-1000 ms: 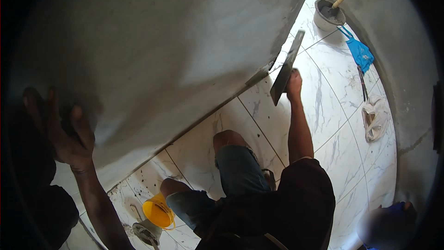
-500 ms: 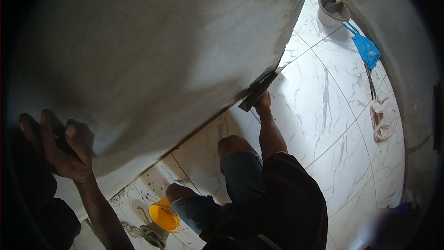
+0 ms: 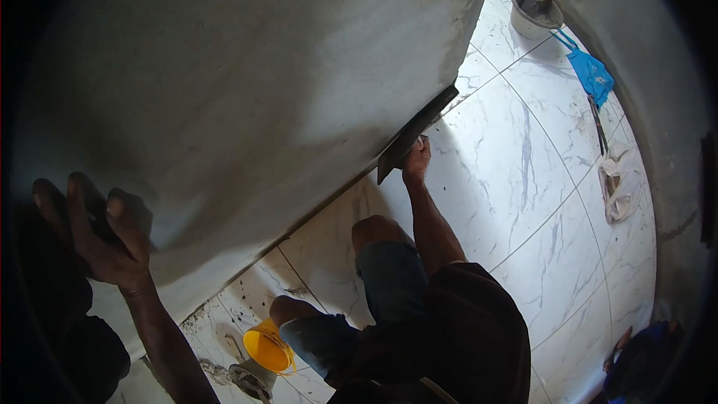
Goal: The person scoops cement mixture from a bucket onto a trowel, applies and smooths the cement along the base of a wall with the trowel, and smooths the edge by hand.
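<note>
A: Left hand (image 3: pixel 108 256)?
B: Fingers spread at the grey wall (image 3: pixel 247 105), nothing in it that I see. Can't tell if the palm's touching.
A: Trowel (image 3: pixel 419 129)?
B: Long blade lies along the wall's bottom edge, near the corner. Right hand (image 3: pixel 416 160) is closed round the grip behind it; grip hidden.
A: Doing it well?
B: I'd press evenly end to end, wrist straight, leading edge slightly raised so it shouldn't dig in.
</note>
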`<state>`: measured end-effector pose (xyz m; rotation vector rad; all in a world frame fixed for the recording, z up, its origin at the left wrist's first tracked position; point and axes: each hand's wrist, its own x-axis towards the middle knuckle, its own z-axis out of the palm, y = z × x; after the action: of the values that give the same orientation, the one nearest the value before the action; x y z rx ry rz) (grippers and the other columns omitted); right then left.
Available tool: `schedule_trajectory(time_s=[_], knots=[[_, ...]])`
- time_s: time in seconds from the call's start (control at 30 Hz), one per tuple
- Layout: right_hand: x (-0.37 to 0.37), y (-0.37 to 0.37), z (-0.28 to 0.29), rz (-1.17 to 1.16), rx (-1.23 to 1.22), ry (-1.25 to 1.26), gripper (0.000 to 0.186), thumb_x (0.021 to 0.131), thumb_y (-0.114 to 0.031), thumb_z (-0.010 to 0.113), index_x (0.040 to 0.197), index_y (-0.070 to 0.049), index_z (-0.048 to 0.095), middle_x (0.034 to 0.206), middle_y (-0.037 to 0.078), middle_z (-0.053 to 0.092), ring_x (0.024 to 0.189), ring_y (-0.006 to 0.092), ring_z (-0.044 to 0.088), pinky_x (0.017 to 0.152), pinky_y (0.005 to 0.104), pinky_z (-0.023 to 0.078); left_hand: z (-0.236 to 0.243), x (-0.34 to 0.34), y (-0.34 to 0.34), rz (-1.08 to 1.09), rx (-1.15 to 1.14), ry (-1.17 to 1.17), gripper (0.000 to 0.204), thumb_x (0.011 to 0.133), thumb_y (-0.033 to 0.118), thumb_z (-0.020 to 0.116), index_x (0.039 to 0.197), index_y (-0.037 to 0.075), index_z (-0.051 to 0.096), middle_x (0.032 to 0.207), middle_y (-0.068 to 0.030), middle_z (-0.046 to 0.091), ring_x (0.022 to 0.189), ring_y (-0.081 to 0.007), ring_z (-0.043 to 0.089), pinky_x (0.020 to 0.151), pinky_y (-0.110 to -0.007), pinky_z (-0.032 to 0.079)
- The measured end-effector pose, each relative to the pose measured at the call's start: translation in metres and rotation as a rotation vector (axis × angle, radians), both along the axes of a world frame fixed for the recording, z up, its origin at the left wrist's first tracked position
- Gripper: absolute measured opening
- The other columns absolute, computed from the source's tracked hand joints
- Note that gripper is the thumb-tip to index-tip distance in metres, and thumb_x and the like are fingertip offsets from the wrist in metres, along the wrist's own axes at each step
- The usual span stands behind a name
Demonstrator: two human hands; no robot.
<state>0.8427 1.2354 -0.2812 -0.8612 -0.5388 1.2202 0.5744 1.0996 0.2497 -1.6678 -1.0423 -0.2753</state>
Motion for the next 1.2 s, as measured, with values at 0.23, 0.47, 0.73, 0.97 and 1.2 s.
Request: schedule_trajectory(time_s=[0.23,0.47,0.73,0.97,1.2], knots=[[0.019,-0.023,0.010,0.095,-0.104,-0.167,0.024,0.096,-0.017,0.046,0.111,-0.002,0.057,0.094,0.003,0.061,0.083,0.0102,0.056,0.073,0.0281,0.047,-0.003,-0.004,0.000,-0.037,-0.031,-0.058,0.040,0.097,0.024,0.057,0.125,-0.004,0.056,0.138,-0.0278,0.046,0.132,-0.0408,0.042,0.110,-0.047,0.033],[0.061,-0.010,0.005,0.087,0.180,-0.681,0.022,0.096,-0.025,0.052,0.104,-0.006,0.058,0.090,0.007,0.061,0.085,0.0151,0.060,0.074,0.0300,0.050,-0.004,-0.004,0.000,-0.021,-0.028,-0.068,0.039,0.097,0.026,0.057,0.121,-0.004,0.058,0.137,-0.0269,0.048,0.132,-0.0419,0.042,0.110,-0.049,0.032],[0.160,-0.001,0.076,0.089,-0.455,-1.201,0.038,0.089,-0.039,0.057,0.098,-0.002,0.060,0.091,0.025,0.066,0.089,0.0414,0.064,0.078,0.0440,0.050,-0.003,-0.006,-0.002,-0.051,-0.008,-0.094,0.041,0.097,0.029,0.057,0.121,-0.004,0.060,0.135,-0.0272,0.050,0.130,-0.0412,0.045,0.109,-0.047,0.035],[0.188,0.027,0.170,0.141,-0.405,-1.396,0.048,0.089,-0.044,0.046,0.109,-0.003,0.063,0.094,0.030,0.066,0.092,0.0460,0.064,0.081,0.0497,0.049,-0.002,-0.008,-0.005,0.076,-0.019,-0.055,0.039,0.096,0.029,0.058,0.120,-0.002,0.060,0.132,-0.0276,0.053,0.125,-0.0410,0.049,0.107,-0.047,0.038],[0.189,0.026,0.105,0.253,-0.514,-1.648,0.040,0.086,-0.036,0.048,0.097,-0.002,0.065,0.092,0.029,0.066,0.090,0.0455,0.065,0.081,0.0518,0.050,-0.004,-0.001,0.001,-0.003,-0.008,-0.115,0.043,0.097,0.033,0.055,0.120,-0.003,0.062,0.135,-0.0277,0.050,0.130,-0.0423,0.044,0.111,-0.048,0.031]])
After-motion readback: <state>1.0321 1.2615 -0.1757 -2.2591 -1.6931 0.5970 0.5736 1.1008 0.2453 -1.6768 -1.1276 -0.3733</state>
